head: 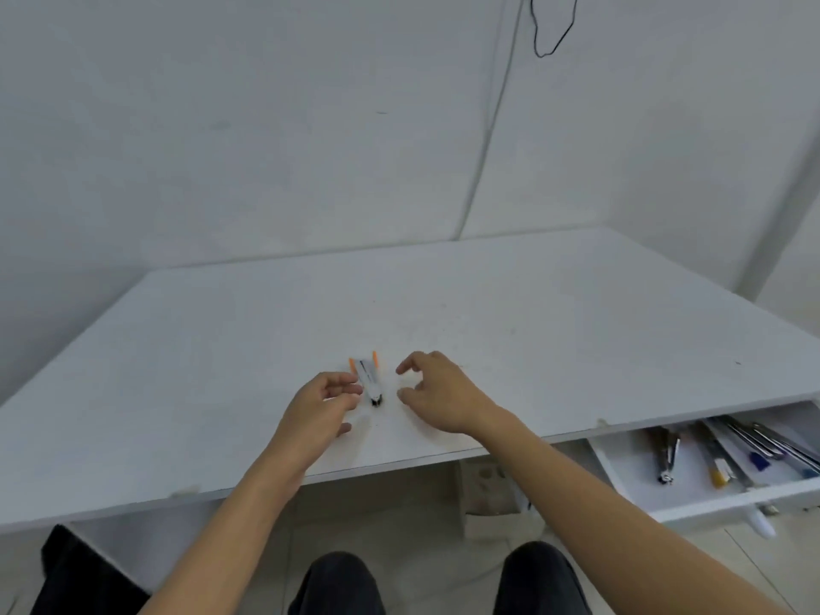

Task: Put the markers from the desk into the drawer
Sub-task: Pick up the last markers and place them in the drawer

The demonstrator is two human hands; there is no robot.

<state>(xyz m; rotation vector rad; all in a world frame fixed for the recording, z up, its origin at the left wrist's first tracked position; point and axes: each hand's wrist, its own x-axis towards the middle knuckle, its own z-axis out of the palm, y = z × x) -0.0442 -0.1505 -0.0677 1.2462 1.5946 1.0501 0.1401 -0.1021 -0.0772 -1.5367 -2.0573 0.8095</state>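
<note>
A small bunch of white markers with orange and black ends lies on the white desk, near its front edge. My left hand rests just left of the bunch, fingertips curled and touching or nearly touching the markers. My right hand hovers just right of them, fingers spread and apart from the markers. The white drawer stands pulled out under the desk's right side, with several pens and markers lying inside.
White walls close the desk at the back and right, with a black cable hanging down in the corner. My knees sit below the desk front. A black object lies on the floor at lower left.
</note>
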